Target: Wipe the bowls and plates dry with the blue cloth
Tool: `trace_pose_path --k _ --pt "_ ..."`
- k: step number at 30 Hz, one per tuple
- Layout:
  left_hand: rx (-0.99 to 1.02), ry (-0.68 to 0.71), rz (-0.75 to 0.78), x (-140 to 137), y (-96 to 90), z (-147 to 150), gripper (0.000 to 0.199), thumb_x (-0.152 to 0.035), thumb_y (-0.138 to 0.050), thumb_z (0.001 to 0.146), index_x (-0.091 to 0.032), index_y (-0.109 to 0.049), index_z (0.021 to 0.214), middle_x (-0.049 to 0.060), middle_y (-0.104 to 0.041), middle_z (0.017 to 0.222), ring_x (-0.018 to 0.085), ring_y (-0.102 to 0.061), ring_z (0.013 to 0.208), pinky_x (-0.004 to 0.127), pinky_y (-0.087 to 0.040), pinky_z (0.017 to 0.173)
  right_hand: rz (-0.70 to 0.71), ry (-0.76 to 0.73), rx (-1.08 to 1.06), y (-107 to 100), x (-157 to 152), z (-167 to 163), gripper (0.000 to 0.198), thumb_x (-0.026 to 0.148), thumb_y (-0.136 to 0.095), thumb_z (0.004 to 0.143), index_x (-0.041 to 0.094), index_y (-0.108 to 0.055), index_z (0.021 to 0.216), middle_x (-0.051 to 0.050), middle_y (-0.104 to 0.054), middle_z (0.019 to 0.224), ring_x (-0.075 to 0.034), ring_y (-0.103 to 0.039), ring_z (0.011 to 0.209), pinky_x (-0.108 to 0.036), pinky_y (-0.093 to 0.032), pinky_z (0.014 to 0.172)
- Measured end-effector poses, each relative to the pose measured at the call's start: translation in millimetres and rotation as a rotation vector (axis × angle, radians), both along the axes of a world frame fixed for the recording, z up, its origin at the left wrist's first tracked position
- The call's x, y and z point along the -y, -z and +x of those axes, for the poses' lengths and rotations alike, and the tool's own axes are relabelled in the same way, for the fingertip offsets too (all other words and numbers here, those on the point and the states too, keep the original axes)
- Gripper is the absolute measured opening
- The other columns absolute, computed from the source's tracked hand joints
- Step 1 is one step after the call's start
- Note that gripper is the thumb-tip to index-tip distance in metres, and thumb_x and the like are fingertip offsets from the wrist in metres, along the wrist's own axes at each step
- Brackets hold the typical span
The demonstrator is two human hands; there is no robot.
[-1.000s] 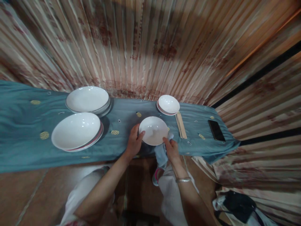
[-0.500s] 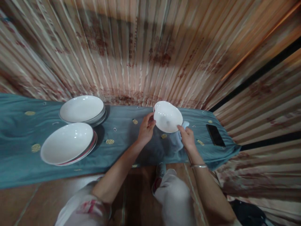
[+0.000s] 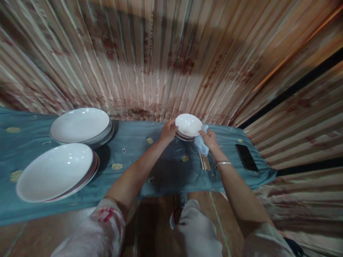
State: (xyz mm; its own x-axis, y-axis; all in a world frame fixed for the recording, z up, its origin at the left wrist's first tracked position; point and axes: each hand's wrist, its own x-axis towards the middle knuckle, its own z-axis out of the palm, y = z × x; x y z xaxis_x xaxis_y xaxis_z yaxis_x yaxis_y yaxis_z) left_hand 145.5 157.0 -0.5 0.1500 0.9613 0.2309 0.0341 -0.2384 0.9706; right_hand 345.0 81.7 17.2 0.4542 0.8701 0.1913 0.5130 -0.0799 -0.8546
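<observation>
Both hands grip one small white ceramic bowl atop a stack of like bowls.

Left hand fingers pinch the near-left rim; right hand fingers pinch the right rim with a pale blue cloth bunched beneath. Wooden chopsticks lie just below the right fingers on the teal-clothed surface, black phone further right. Risk: an off-centre set-down may chip or topple the stack.
</observation>
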Motion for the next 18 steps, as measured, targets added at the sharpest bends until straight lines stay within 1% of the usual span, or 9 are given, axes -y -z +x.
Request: trace_pose_path --k 4,7,12,18 --pt "-0.069 -0.005 -0.007 -2.8 3.9 0.0 0.041 -0.009 -0.06 0.071 -0.01 -0.072 0.109 0.011 -0.074 0.104 0.023 -0.066 0.097 0.04 -0.049 0.095 -0.058 0.037 -0.047 1.9 -5.1 -0.6 0.038 0.054 -0.064 0.065 0.024 -0.043 0.055 0.008 -0.038 0.044 -0.01 -0.035 0.046 -0.024 -0.031 0.046" --pt "-0.112 -0.011 0.0 -3.2 3.8 0.3 0.041 -0.008 -0.06 0.07 -0.011 -0.073 0.109 0.01 -0.073 0.104 0.023 -0.064 0.099 0.04 -0.048 0.097 -0.084 0.054 -0.069 3.2 -7.1 -1.1 0.035 0.053 -0.064 0.065 0.022 -0.048 0.058 0.007 -0.043 0.046 -0.011 -0.039 0.047 -0.025 -0.032 0.046" --pt "-0.162 -0.044 0.002 -3.5 3.8 1.4 0.042 -0.009 -0.061 0.07 -0.013 -0.075 0.11 0.01 -0.071 0.108 0.024 -0.061 0.105 0.039 -0.046 0.1 -0.094 0.066 -0.079 4.3 -7.5 0.3 0.036 0.052 -0.064 0.064 0.022 -0.047 0.056 0.007 -0.042 0.045 -0.01 -0.038 0.046 -0.025 -0.033 0.046" --pt "-0.191 -0.056 -0.006 -3.2 5.6 1.0 0.044 -0.01 -0.06 0.071 -0.017 -0.075 0.112 0.007 -0.071 0.105 0.023 -0.061 0.104 0.039 -0.045 0.1 -0.101 0.066 -0.067 6.5 -8.9 2.3 0.035 0.053 -0.063 0.063 0.022 -0.049 0.056 0.006 -0.044 0.046 -0.011 -0.039 0.047 -0.025 -0.032 0.048"
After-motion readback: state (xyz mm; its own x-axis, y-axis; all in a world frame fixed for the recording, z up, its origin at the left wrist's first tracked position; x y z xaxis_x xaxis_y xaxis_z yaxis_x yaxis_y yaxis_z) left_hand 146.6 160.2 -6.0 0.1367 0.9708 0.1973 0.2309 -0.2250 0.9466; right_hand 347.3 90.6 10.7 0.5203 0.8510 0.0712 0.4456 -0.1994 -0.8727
